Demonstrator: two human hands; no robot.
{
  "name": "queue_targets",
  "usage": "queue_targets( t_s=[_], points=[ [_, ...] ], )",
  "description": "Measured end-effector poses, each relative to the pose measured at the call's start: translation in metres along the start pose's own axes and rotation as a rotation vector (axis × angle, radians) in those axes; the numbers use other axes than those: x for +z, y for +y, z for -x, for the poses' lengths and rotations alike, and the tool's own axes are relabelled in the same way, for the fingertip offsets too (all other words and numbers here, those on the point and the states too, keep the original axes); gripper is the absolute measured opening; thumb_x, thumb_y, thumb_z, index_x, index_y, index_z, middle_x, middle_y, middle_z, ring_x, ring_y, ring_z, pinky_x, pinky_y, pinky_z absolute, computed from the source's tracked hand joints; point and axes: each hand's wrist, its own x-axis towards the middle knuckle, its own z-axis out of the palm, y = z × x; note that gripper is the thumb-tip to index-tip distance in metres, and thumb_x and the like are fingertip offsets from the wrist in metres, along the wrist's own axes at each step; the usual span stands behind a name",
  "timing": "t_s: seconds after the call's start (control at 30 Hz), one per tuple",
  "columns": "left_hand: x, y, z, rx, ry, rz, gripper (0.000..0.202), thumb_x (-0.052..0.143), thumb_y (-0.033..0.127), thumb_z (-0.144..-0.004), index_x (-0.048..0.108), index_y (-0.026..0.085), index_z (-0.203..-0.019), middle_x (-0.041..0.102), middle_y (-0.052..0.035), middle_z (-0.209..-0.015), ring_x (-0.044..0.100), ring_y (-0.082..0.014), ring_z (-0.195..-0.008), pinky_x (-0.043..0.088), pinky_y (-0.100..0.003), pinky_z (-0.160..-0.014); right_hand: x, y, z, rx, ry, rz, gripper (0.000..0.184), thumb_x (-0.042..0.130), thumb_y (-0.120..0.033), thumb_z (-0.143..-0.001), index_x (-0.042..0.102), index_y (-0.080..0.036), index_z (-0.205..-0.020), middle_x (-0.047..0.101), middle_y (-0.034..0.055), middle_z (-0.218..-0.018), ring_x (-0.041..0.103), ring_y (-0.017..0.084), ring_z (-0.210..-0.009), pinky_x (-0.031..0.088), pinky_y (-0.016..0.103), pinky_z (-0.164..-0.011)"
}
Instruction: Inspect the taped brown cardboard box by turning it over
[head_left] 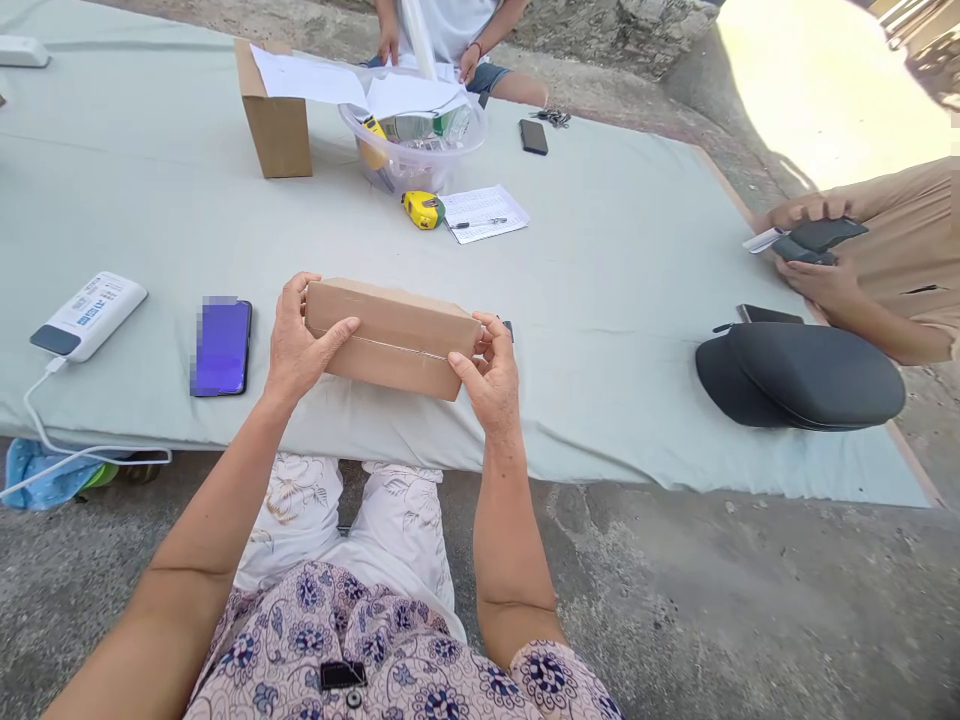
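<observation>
A long brown cardboard box [390,335] is held in front of me at the table's near side, a seam running along its facing side. My left hand [304,335] grips its left end, thumb on the front face and fingers around the end. At the other end, my right hand [487,370] holds it with the thumb near the lower right corner. A small dark object [508,328] peeks out behind my right fingers, mostly hidden. Left of the box lies a phone [223,347] with a purple screen.
Cloth covers the table [600,270]. A white power bank [90,315] with a cable lies left; a black case [802,375] sits right. Farther back are a yellow tape measure [424,210], notebook [487,213], plastic basin [405,170] and upright cardboard box [277,130]. Two people are nearby.
</observation>
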Motion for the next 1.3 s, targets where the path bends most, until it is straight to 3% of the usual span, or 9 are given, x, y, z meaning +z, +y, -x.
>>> queue_targets(
  t_s=[0.17,0.27,0.4,0.5,0.63,0.8,0.97,1.13,1.3],
  points=[
    [-0.003,0.004,0.002,-0.026,-0.005,-0.006,0.056,0.074,0.049,-0.076,0.048,0.028,-0.121,0.061,-0.0047,-0.113,0.062,-0.0225,-0.102,0.053,-0.036,-0.087,0.008,-0.012,0.000,0.029,0.045,0.090,0.047,0.060,-0.038,-0.079,0.048,-0.028,-0.124,0.059,0.0040,-0.113,0.058,0.017,-0.093,0.054,0.033,-0.079],
    [-0.001,0.013,0.000,-0.094,0.052,-0.069,0.049,0.075,0.054,-0.075,0.048,0.026,-0.105,0.059,-0.0023,-0.102,0.061,-0.0228,-0.097,0.052,-0.037,-0.085,0.021,-0.028,0.000,0.041,0.173,0.271,0.042,0.065,-0.052,-0.079,0.047,-0.026,-0.107,0.059,0.0046,-0.110,0.057,0.019,-0.096,0.052,0.036,-0.084],
    [0.004,0.019,0.009,-0.106,0.131,-0.160,0.059,0.079,0.063,-0.068,0.045,0.026,-0.098,0.059,-0.0025,-0.099,0.061,-0.0253,-0.094,0.054,-0.042,-0.086,0.036,-0.040,0.002,0.075,0.292,0.457,0.058,0.066,-0.074,-0.073,0.044,-0.026,-0.095,0.056,0.0031,-0.099,0.056,0.021,-0.093,0.050,0.037,-0.080],
    [0.015,0.013,0.025,-0.072,0.111,-0.248,0.068,0.079,0.071,-0.062,0.047,0.025,-0.101,0.058,-0.0062,-0.103,0.062,-0.0304,-0.098,0.056,-0.046,-0.083,0.045,-0.036,0.007,0.102,0.251,0.539,0.063,0.064,-0.080,-0.071,0.046,-0.025,-0.096,0.057,0.0053,-0.100,0.057,0.024,-0.095,0.051,0.040,-0.081],
    [0.033,0.002,0.041,-0.063,0.044,-0.307,0.075,0.078,0.074,-0.060,0.053,0.022,-0.108,0.056,-0.0154,-0.117,0.061,-0.0392,-0.112,0.057,-0.049,-0.080,0.055,-0.020,0.014,0.081,0.171,0.630,0.066,0.068,-0.077,-0.070,0.052,-0.022,-0.102,0.060,0.0114,-0.107,0.057,0.031,-0.108,0.052,0.049,-0.088],
    [0.038,-0.011,0.040,-0.018,0.059,-0.253,0.078,0.079,0.071,-0.064,0.054,0.020,-0.119,0.055,-0.0173,-0.124,0.055,-0.0401,-0.124,0.055,-0.053,-0.093,0.049,0.000,0.017,0.035,0.201,0.474,0.068,0.069,-0.072,-0.074,0.056,-0.020,-0.117,0.063,0.0151,-0.119,0.058,0.030,-0.116,0.052,0.048,-0.095],
    [0.031,-0.030,0.045,-0.012,0.080,-0.086,0.086,0.076,0.067,-0.073,0.047,0.019,-0.138,0.055,-0.0177,-0.133,0.054,-0.0348,-0.129,0.051,-0.051,-0.104,0.031,0.025,0.019,0.118,0.218,0.066,0.063,0.055,-0.065,-0.086,0.056,-0.018,-0.128,0.068,0.0154,-0.123,0.066,0.024,-0.108,0.056,0.041,-0.090],
    [0.030,-0.054,0.054,0.015,0.041,0.144,0.066,0.056,0.060,-0.092,0.046,0.021,-0.144,0.054,-0.0162,-0.140,0.050,-0.0289,-0.136,0.042,-0.047,-0.116,0.032,0.040,0.023,0.155,0.243,-0.148,0.063,0.051,-0.063,-0.088,0.059,-0.015,-0.128,0.068,0.0173,-0.131,0.063,0.023,-0.124,0.050,0.041,-0.108],
    [0.031,-0.055,0.054,-0.053,0.040,0.302,0.057,0.058,0.047,-0.089,0.050,0.020,-0.139,0.053,-0.0145,-0.140,0.048,-0.0275,-0.136,0.042,-0.042,-0.113,0.035,0.038,0.023,0.173,0.256,-0.205,0.056,0.053,-0.058,-0.088,0.061,-0.016,-0.123,0.068,0.0160,-0.130,0.063,0.024,-0.122,0.051,0.042,-0.107]
  ],
)
